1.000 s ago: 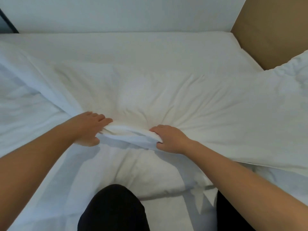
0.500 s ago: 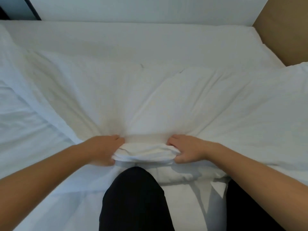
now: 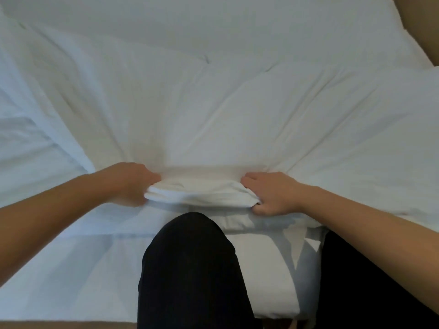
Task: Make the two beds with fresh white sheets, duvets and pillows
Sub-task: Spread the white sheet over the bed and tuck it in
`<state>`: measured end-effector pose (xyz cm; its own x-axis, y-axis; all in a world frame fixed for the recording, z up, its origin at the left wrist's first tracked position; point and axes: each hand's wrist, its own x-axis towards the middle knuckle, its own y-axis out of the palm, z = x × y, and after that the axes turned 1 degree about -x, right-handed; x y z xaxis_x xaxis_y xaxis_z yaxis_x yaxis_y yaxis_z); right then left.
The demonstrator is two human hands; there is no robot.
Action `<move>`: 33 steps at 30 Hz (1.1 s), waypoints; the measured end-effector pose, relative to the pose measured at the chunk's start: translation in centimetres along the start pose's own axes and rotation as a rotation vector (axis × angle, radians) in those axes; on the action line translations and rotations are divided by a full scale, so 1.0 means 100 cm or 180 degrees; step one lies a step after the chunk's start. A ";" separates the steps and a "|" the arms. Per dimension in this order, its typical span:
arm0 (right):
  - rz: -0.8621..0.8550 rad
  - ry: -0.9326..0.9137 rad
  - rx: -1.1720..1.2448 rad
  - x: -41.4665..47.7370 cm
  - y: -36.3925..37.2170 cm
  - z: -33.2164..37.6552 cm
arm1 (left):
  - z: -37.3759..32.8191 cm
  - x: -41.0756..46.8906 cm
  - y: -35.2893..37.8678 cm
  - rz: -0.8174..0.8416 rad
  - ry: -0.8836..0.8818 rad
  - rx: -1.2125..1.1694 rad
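**Duvet (image 3: pixel 213 110) gripped at the near edge of the bed (image 3: pixel 213 22)**

A bunched fold of the white duvet is clenched by both hands. The left hand (image 3: pixel 129 182) and the right hand (image 3: pixel 270 194) are set a little apart, and creases fan away from the grip across the bed. The duvet is judged to be soft, limp and fairly light but bulky, so it is likely to sag and drag rather than slide. Hold is best taken at the hem or the corners, with the hands spread wide. One duvet, one bed and two hands are counted. One dark-trousered knee (image 3: pixel 190 252) is seen at the mattress edge. No second bed or pillow can be made out.
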<state>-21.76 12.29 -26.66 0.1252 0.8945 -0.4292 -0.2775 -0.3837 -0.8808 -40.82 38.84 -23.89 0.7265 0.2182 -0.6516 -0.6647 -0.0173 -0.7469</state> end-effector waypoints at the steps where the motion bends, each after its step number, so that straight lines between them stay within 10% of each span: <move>1: -0.0097 -0.0073 -0.0199 0.003 0.016 0.001 | -0.008 0.006 0.010 0.0121 0.0067 -0.0061; 8: -0.0139 -0.0282 0.1394 0.015 -0.005 -0.014 | 0.011 0.010 -0.001 0.1212 0.0003 -0.1599; 11: -0.1500 0.1024 0.0373 0.046 -0.011 -0.044 | 0.004 0.054 -0.026 -0.0810 -0.0260 -0.1362; 13: -0.1311 0.1729 -0.0045 0.059 0.002 -0.058 | -0.016 0.084 -0.026 -0.1653 -0.0476 -0.1082; 23: -0.0924 0.3068 0.0154 0.037 -0.001 -0.165 | -0.031 0.150 -0.043 -0.1472 -0.1094 -0.1187; 33: -0.1220 0.2500 0.0880 0.031 -0.088 -0.313 | 0.014 0.267 -0.170 -0.1846 -0.0931 -0.1227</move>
<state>10.88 11.30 -26.48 0.8394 0.4974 -0.2192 -0.2887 0.0663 -0.9551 -10.37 46.31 -28.45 0.8297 0.5455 -0.1184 -0.0428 -0.1493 -0.9879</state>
